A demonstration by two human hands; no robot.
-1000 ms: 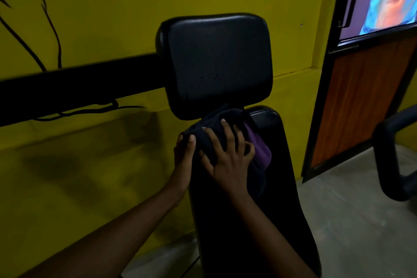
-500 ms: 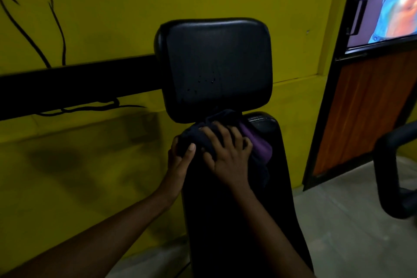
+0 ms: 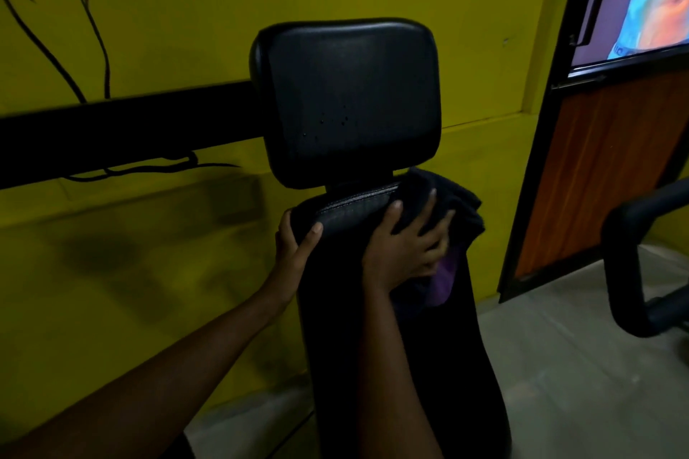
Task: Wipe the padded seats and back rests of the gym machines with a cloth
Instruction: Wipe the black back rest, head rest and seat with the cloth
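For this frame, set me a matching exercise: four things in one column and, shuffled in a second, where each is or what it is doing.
Things:
1. left hand
2. right hand
3. cloth
4. head pad

Places or states:
A. draped over the top right corner of the back rest
B. grips the back rest's top left corner
C. stands above the back rest, touched by neither hand
D. presses on the cloth

Pairs: 1-B, 2-D, 3-A, 4-C

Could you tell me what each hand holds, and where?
The left hand grips the back rest by its upper left corner; the right hand presses the dark cloth against the upper right corner.
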